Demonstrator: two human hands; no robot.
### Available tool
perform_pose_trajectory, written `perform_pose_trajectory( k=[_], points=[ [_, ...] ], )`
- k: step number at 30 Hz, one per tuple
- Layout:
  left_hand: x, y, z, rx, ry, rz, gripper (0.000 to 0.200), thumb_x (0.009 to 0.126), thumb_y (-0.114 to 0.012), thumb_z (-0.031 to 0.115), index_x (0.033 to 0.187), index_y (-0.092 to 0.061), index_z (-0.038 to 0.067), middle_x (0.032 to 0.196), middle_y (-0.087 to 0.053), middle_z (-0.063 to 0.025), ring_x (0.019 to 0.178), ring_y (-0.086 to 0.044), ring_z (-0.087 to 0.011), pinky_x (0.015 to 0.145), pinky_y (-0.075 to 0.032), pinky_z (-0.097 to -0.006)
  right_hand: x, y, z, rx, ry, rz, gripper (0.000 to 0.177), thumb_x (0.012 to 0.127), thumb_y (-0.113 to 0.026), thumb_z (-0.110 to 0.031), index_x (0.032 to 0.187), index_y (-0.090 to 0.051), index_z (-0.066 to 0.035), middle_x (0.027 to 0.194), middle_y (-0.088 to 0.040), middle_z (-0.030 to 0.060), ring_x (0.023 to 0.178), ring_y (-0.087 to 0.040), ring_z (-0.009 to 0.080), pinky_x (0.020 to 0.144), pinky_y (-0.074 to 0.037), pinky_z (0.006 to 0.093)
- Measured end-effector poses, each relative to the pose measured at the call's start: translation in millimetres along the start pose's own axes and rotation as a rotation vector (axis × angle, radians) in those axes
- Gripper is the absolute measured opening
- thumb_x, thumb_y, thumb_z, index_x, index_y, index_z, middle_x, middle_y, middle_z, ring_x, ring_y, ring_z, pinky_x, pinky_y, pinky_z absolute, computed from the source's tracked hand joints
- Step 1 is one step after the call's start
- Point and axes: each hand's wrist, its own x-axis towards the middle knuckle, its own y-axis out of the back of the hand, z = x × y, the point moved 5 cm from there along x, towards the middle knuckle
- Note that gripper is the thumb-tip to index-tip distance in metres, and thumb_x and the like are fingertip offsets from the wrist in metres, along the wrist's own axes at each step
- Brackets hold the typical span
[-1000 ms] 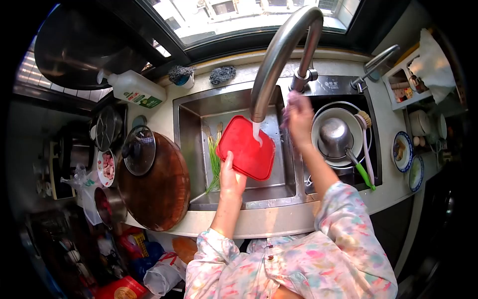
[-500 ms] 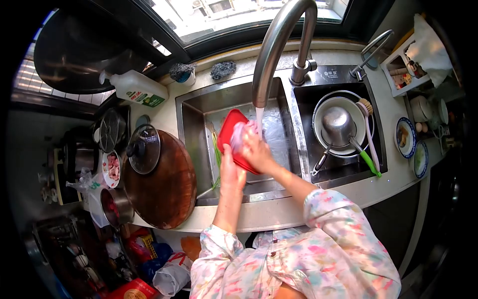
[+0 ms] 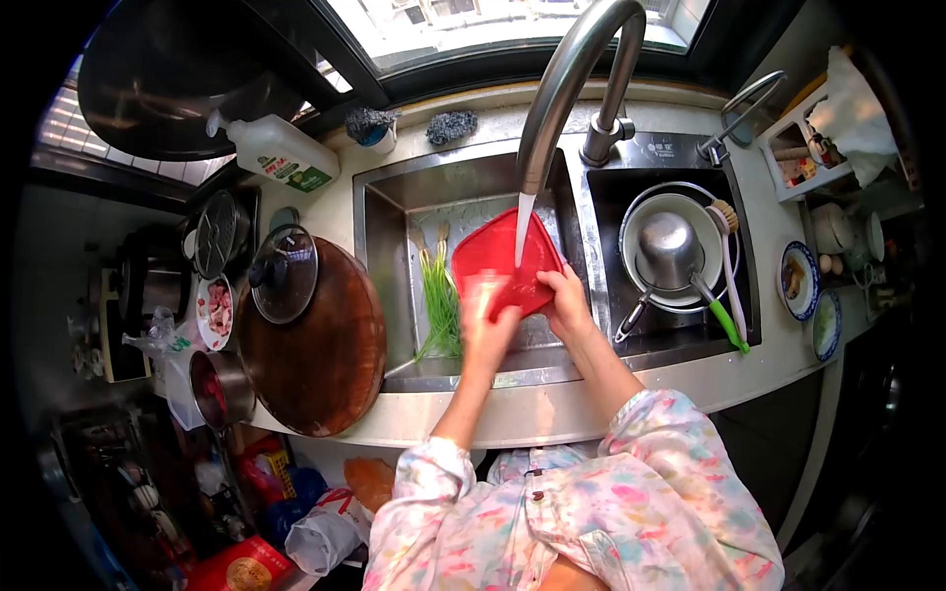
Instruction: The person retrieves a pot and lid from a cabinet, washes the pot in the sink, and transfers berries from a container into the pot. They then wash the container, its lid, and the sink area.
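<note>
A red plastic tray is tilted over the left sink basin, with water from the faucet running onto its inside. My right hand is closed on its right edge, thumb on the inner face, other fingers mostly hidden. My left hand touches the tray at its lower left; its fingers are smeared by motion. Beside the tray, a bunch of green scallions lies in the basin. The pinkish thing from before cannot be made out.
Left of the sink stand a round wooden chopping board, a glass lid, a plate of raw meat and a white jug. The right basin holds nested bowls, a metal ladle-like pot and a brush.
The tray has moved right, under the water stream, and turned its inside upward. My right hand has shifted from the pinkish thing to the tray's right edge. The scallions now show more fully.
</note>
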Motion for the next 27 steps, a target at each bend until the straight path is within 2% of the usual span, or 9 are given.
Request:
perform_pose_trajectory(
  k=[3, 8, 12, 15, 16, 17, 19, 22, 27],
  points=[
    [-13, 28, -13, -0.645, 0.418, 0.436, 0.059, 0.077, -0.063, 0.011, 0.13, -0.039, 0.0, 0.136, -0.037, -0.0183, 0.12, -0.043, -0.0328, 0.101, -0.033, -0.0369, -4, 10, 3, 0.038, -0.1, -0.035, 0.034, 0.078, -0.052, -0.005, 0.112, -0.047, -0.004, 0.095, -0.061, 0.0088, 0.08, -0.063, 0.0211, 0.062, -0.055, 0.037],
    [-25, 7, -64, -1.426, 0.835, 0.197, 0.042, 0.083, -0.05, 0.001, 0.124, -0.041, 0.002, 0.116, -0.053, -0.0139, 0.103, -0.055, -0.0312, 0.085, -0.049, -0.0498, -7, 18, 20, -0.234, -0.22, 0.038, 0.025, 0.081, -0.06, -0.016, 0.101, -0.049, -0.005, 0.084, -0.059, 0.0078, 0.066, -0.06, 0.0168, 0.052, -0.052, 0.0324],
    [-20, 35, -38, -1.116, 0.599, 0.295, 0.05, 0.073, -0.049, -0.007, 0.121, -0.044, 0.004, 0.11, -0.056, -0.0123, 0.097, -0.059, -0.0255, 0.079, -0.053, -0.0408, 16, 60, 27, -0.374, 0.187, 0.301, 0.025, 0.084, -0.059, -0.021, 0.1, -0.055, -0.003, 0.089, -0.061, 0.0059, 0.078, -0.057, 0.0125, 0.065, -0.047, 0.0269],
    [-15, 32, -63, -0.815, 0.542, 0.086, 0.057, 0.065, -0.049, -0.009, 0.12, -0.045, 0.005, 0.108, -0.056, -0.0105, 0.093, -0.06, -0.0226, 0.078, -0.054, -0.0366, -14, 8, 20, -0.528, 0.181, 0.033, 0.02, 0.087, -0.056, -0.019, 0.101, -0.059, -0.005, 0.092, -0.06, 0.0024, 0.079, -0.054, 0.0087, 0.067, -0.045, 0.0219],
    [-13, 28, -32, -0.863, 0.514, 0.164, 0.058, 0.06, -0.049, -0.009, 0.116, -0.048, 0.003, 0.102, -0.058, -0.005, 0.083, -0.058, -0.0148, 0.068, -0.048, -0.0242, -36, -25, 12, -0.546, 0.096, -0.046, 0.021, 0.088, -0.055, -0.018, 0.104, -0.059, -0.005, 0.099, -0.058, 0.0017, 0.08, -0.052, 0.0058, 0.066, -0.043, 0.0189],
    [-12, 18, -37, -0.843, 0.479, 0.089, 0.063, 0.061, -0.048, -0.008, 0.123, -0.043, 0.005, 0.109, -0.055, -0.0054, 0.088, -0.057, -0.0153, 0.072, -0.049, -0.0252, -12, -13, 53, -0.495, 0.151, -0.172, 0.023, 0.087, -0.054, -0.015, 0.107, -0.058, -0.004, 0.118, -0.053, 0.0089, 0.097, -0.054, 0.0129, 0.076, -0.044, 0.0255],
    [-11, 1, -32, -0.872, 0.466, 0.065, 0.07, 0.061, -0.047, -0.007, 0.129, -0.036, 0.007, 0.117, -0.05, -0.0068, 0.093, -0.057, -0.0168, 0.075, -0.05, -0.027, -38, -80, 36, -0.891, 0.835, -0.45, 0.042, 0.088, -0.051, -0.017, 0.128, -0.045, -0.005, 0.132, -0.044, 0.014, 0.117, -0.044, 0.0239, 0.099, -0.034, 0.0366],
    [-18, 11, 10, -0.919, 0.517, -0.093, 0.078, 0.062, -0.045, -0.006, 0.136, -0.027, 0.011, 0.123, -0.045, -0.0096, 0.1, -0.056, -0.0223, 0.074, -0.054, -0.034, -21, -102, 23, -1.179, 0.954, -0.54, 0.034, 0.086, -0.053, -0.016, 0.118, -0.051, -0.003, 0.139, -0.033, 0.022, 0.131, -0.029, 0.0323, 0.1, -0.027, 0.0394],
    [-29, 12, 30, -0.954, 0.509, -0.053, 0.079, 0.06, -0.047, -0.01, 0.134, -0.028, 0.011, 0.116, -0.05, -0.0088, 0.095, -0.059, -0.022, 0.071, -0.057, -0.037, 51, -51, 27, -1.146, 0.837, -0.295, 0.038, 0.09, -0.048, -0.016, 0.126, -0.046, -0.005, 0.131, -0.044, 0.017, 0.116, -0.044, 0.0346, 0.095, -0.036, 0.0371]
  ],
)
